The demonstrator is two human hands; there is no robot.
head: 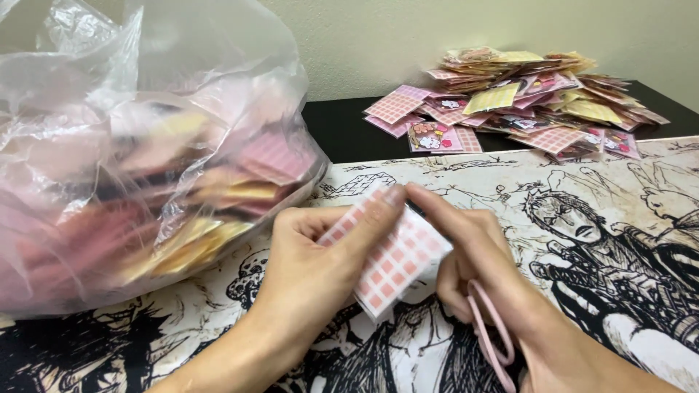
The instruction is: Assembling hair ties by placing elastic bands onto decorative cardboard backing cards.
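Both my hands hold a small pink-and-white checked packet [395, 263] above a black-and-white drawn mat [626, 218]. My left hand [320, 273] grips the packet's left side with thumb on top. My right hand [473, 266] pinches its upper edge with the fingertips. A pink loop, like a scissor handle [489, 336], hangs from my right hand's lower fingers; the rest of that tool is hidden.
A large clear plastic bag [138, 153] full of pink and yellow packets stands at the left. A heap of similar packets [517, 102] lies at the back right on a black table [342, 135] against a pale wall.
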